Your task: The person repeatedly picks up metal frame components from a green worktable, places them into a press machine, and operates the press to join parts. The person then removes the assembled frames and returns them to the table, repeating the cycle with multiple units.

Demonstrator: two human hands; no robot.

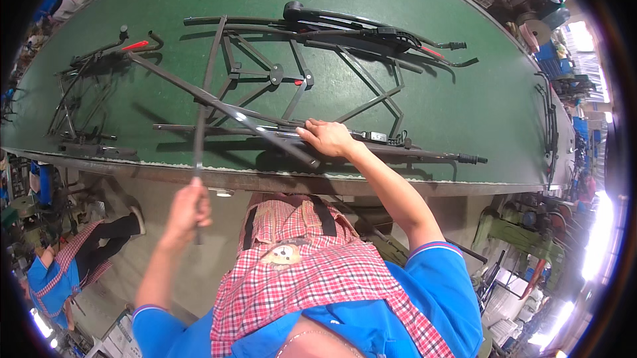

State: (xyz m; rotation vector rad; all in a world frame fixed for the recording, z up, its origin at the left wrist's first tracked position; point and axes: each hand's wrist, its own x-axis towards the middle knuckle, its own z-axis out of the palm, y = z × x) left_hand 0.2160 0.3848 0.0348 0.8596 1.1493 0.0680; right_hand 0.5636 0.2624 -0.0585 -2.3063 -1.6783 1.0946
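Observation:
A folding frame of dark metal tubes (pixel 245 98) lies on the green table, with crossed bars, black joints and a small red part in its middle. My left hand (pixel 188 211) is closed around the lower end of a dark tube (pixel 200 134) that reaches past the table's near edge. Another long tube (pixel 229 111) crosses it at a slant. Fingers bent over the near side rail, my right hand (pixel 329 138) grips the frame beside a small silvery piece (pixel 375 137). The far side rail carries black curved handles (pixel 398 38).
Another dark tube frame (pixel 83 96) lies at the table's left end. More thin dark tubes (pixel 549 126) are by its right end. The table's near edge (pixel 292 182) runs in front of my apron. A co-worker (pixel 63 268) is at the lower left; machines (pixel 537 0) stand beyond the table.

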